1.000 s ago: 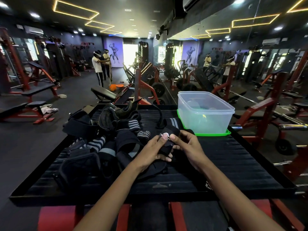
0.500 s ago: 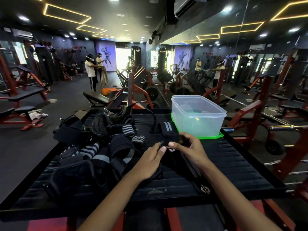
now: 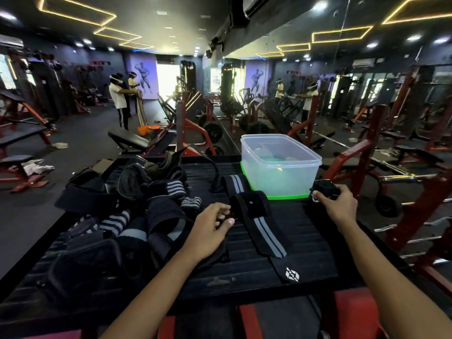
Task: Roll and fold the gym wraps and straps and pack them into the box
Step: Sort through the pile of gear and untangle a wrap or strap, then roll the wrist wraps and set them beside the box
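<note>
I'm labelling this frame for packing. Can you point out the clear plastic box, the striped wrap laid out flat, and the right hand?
clear plastic box [image 3: 281, 176]: head view, front wall.
striped wrap [image 3: 265, 231]: head view, grey stripe mid-length.
right hand [image 3: 338, 204]: head view, back of the hand.

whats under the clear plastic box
A green lid lies under the clear plastic box, its edge showing along the front and left. The black platform beneath is covered.

wrap [image 3: 259, 223]: black, grey stripes | box [image 3: 281, 167]: clear | lid [image 3: 286, 197]: green
</note>
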The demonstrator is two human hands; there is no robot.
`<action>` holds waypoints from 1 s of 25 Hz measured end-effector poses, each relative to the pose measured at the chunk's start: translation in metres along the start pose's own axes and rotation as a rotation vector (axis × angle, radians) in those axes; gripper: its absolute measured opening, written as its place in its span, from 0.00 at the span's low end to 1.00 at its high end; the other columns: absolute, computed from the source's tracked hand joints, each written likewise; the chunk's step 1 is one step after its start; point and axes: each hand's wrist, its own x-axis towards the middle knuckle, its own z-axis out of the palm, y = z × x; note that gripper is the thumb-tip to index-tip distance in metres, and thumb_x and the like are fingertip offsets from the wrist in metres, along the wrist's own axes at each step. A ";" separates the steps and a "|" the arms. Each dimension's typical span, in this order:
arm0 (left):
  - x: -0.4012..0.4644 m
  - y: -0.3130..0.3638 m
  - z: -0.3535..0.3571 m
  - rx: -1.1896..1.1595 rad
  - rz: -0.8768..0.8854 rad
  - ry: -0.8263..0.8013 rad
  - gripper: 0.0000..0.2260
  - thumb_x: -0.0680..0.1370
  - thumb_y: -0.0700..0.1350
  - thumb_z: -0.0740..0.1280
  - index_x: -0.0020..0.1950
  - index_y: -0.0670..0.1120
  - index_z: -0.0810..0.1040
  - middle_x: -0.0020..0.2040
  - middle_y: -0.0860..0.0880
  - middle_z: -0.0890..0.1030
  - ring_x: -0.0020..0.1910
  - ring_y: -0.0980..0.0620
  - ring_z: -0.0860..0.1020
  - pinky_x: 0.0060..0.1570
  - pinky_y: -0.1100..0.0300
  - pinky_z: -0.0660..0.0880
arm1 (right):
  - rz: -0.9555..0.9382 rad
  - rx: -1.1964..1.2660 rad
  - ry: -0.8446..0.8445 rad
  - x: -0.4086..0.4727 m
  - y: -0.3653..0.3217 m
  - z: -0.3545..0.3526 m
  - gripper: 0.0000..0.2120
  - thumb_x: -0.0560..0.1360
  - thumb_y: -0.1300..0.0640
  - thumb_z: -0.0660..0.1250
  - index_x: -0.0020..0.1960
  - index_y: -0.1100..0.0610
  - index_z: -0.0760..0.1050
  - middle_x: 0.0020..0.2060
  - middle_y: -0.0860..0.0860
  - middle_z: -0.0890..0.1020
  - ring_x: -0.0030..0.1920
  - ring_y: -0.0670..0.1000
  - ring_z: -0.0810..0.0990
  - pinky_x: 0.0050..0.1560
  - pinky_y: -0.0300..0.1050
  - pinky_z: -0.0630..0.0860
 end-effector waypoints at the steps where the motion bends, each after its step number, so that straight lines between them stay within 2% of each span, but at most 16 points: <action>1: 0.000 -0.002 0.000 0.013 0.001 -0.013 0.11 0.79 0.43 0.66 0.61 0.48 0.74 0.55 0.53 0.77 0.55 0.59 0.75 0.51 0.70 0.71 | -0.012 -0.018 -0.003 0.003 0.001 0.001 0.22 0.69 0.58 0.77 0.58 0.64 0.76 0.53 0.62 0.81 0.55 0.58 0.80 0.52 0.43 0.70; 8: -0.001 -0.004 0.003 0.089 0.017 -0.064 0.11 0.79 0.45 0.65 0.61 0.49 0.74 0.56 0.56 0.76 0.55 0.61 0.73 0.47 0.76 0.68 | -0.007 -0.055 -0.041 0.007 0.003 -0.002 0.23 0.70 0.59 0.75 0.61 0.64 0.73 0.55 0.62 0.80 0.56 0.59 0.78 0.50 0.41 0.67; 15: -0.001 -0.002 0.002 0.057 0.010 -0.036 0.11 0.79 0.44 0.66 0.61 0.48 0.75 0.56 0.54 0.76 0.54 0.61 0.74 0.46 0.76 0.69 | -0.048 -0.087 -0.054 0.003 0.004 -0.003 0.25 0.69 0.61 0.76 0.62 0.65 0.72 0.56 0.61 0.79 0.56 0.58 0.77 0.51 0.41 0.68; 18: -0.001 -0.003 0.002 0.027 -0.003 -0.015 0.11 0.78 0.43 0.66 0.61 0.48 0.75 0.56 0.53 0.76 0.55 0.60 0.74 0.48 0.73 0.70 | -0.075 -0.089 -0.027 0.003 0.005 0.000 0.31 0.66 0.59 0.78 0.65 0.64 0.70 0.60 0.62 0.76 0.57 0.61 0.77 0.58 0.50 0.73; 20: -0.001 -0.003 0.002 0.019 -0.005 -0.010 0.11 0.78 0.43 0.66 0.61 0.48 0.75 0.56 0.53 0.76 0.55 0.60 0.74 0.49 0.71 0.71 | -0.088 -0.099 -0.010 0.002 0.004 0.001 0.33 0.66 0.59 0.79 0.66 0.64 0.68 0.61 0.63 0.74 0.59 0.62 0.76 0.61 0.56 0.72; 25: 0.000 -0.004 0.002 0.010 -0.007 0.005 0.11 0.78 0.43 0.66 0.60 0.47 0.75 0.56 0.52 0.77 0.55 0.59 0.74 0.47 0.72 0.71 | -0.114 -0.105 0.026 0.001 0.005 0.005 0.34 0.66 0.59 0.78 0.68 0.65 0.67 0.64 0.63 0.70 0.64 0.62 0.71 0.65 0.59 0.69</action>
